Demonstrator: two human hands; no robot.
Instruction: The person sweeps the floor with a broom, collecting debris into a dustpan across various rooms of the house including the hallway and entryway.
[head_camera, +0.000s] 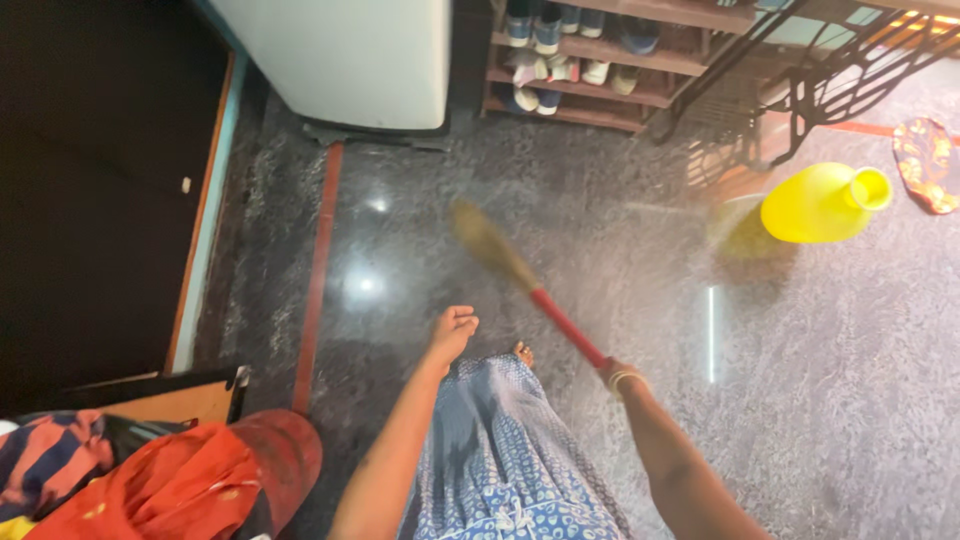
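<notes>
The broom bristles are blurred; its red handle is gripped by the right hand, partly hidden. The left hand is loosely curled, empty.

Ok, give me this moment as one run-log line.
right hand: grips red-handled broom, bristles on floor | left hand: empty, loosely curled | nearby: yellow jug lying on its side, shoe rack
</notes>
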